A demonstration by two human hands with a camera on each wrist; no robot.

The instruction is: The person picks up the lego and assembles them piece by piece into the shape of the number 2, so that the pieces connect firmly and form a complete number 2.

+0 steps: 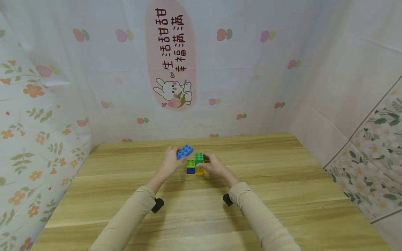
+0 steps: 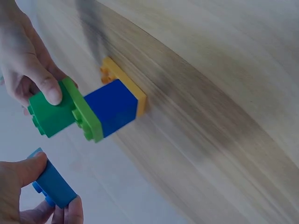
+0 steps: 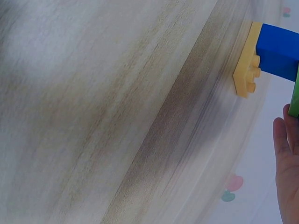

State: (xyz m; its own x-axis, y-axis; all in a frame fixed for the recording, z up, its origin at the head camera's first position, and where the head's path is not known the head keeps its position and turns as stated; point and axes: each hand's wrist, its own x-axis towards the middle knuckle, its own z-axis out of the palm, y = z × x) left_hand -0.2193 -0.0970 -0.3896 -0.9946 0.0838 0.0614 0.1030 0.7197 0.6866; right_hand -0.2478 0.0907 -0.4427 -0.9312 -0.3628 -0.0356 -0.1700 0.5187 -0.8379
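A light blue building brick [image 1: 185,152] with studs is pinched between the thumb and fingers of my left hand [image 1: 169,162], raised just left of a small stack. The stack has a yellow plate [image 2: 133,89] on the table, a dark blue brick [image 2: 114,108] on it, a lime green plate [image 2: 88,114] above, and a green brick [image 2: 52,112] at the top. From the right side my right hand [image 1: 216,165] grips the green brick, its thumb against the brick's side. In the right wrist view the green brick lies outside the frame.
The stack stands on a wood-grain table [image 1: 194,216] toward its far edge. A white patterned cloth [image 1: 251,87] hangs behind the table, and flowered cloth [image 1: 37,139] hangs at the left. Dark wrist-worn pieces [image 1: 158,205] show below the sleeves.
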